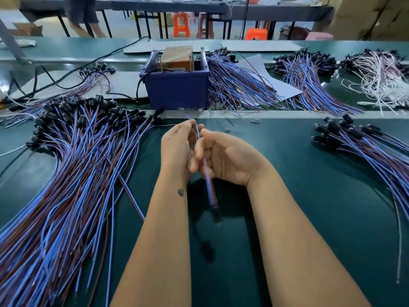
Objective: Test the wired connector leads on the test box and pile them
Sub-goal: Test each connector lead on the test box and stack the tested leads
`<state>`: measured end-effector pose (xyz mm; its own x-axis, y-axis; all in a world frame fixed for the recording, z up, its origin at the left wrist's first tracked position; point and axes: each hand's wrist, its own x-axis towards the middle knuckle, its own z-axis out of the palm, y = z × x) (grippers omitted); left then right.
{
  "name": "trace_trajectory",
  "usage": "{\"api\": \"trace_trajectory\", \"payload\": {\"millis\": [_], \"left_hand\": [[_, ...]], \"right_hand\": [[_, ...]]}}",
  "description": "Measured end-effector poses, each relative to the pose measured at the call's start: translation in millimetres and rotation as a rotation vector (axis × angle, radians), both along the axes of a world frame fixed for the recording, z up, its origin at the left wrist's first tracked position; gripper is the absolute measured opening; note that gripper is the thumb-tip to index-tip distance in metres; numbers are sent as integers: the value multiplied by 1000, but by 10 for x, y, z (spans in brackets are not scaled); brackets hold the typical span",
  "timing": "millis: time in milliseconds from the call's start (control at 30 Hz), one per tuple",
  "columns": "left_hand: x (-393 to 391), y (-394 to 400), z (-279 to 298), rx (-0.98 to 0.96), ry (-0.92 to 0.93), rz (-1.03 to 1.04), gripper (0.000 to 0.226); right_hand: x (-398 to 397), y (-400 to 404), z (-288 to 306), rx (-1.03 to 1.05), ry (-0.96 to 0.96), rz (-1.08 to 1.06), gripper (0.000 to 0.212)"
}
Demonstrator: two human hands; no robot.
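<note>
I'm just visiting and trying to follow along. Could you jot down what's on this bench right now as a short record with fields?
In hand: one lead, blue and brown wires, black connector hanging down
Left hand: pinches the wire ends
Right hand: grips the wires
Test box: blue, beyond the hands
Big pile: left of the hands
Smaller pile: right of the hands
Surface: green bench

Both hands are holding one lead [209,187] above the green bench [298,196]: the left hand [177,147] is pinching its blue wire end, the right hand [223,158] is gripping lower down, the black connector hanging below. A big pile [73,165] is lying at left, a smaller pile [363,142] at right, the blue box [177,87] standing beyond
</note>
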<state>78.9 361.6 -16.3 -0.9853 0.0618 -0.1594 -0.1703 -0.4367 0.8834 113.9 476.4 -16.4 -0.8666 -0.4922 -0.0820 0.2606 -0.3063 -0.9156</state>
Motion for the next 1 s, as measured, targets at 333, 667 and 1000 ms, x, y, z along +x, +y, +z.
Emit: {"api": "trace_trajectory", "payload": {"millis": [333,667,1000], "left_hand": [[-49,-20,-80,21,79,-10,38],[-97,20,-102,-43,106,5,29],[-27,16,-114,-416,250,189,23]], "right_hand": [[-69,-97,-6,121,-8,-349,40],[-114,-349,-36,354,197,-782,10],[-116,-325,-40,457,238,-913,14]]}}
